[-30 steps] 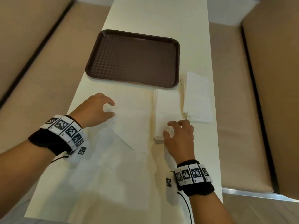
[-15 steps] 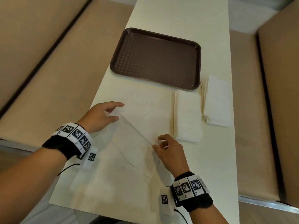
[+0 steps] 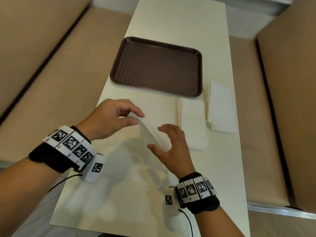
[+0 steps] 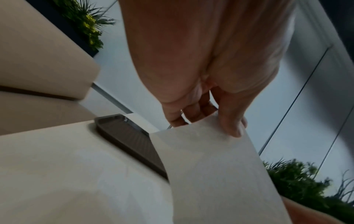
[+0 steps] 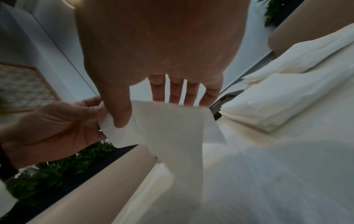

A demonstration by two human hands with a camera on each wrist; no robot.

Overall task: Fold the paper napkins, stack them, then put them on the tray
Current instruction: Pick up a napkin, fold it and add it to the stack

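Observation:
My left hand (image 3: 139, 118) pinches one corner of a white paper napkin (image 3: 150, 132) between thumb and fingers and holds it raised above the table. In the left wrist view my thumb (image 4: 233, 128) lies on the raised napkin (image 4: 210, 166). My right hand (image 3: 154, 138) is just right of it with straight, spread fingers. Its thumb (image 5: 118, 118) is in front of the napkin (image 5: 168, 128) and its fingers are behind it. The brown tray (image 3: 157, 65) lies bare further back.
One folded napkin (image 3: 192, 124) lies right of my hands. A stack of folded napkins (image 3: 220, 106) sits beyond it near the cream table's right edge (image 3: 234, 151). Pale flat sheets (image 3: 147, 175) lie under my wrists. Beige benches (image 3: 42, 74) flank the table.
My left hand has lifted the napkin's left corner off the table and carried it rightward. My right hand has left the sheet's right edge and opened beside the raised part.

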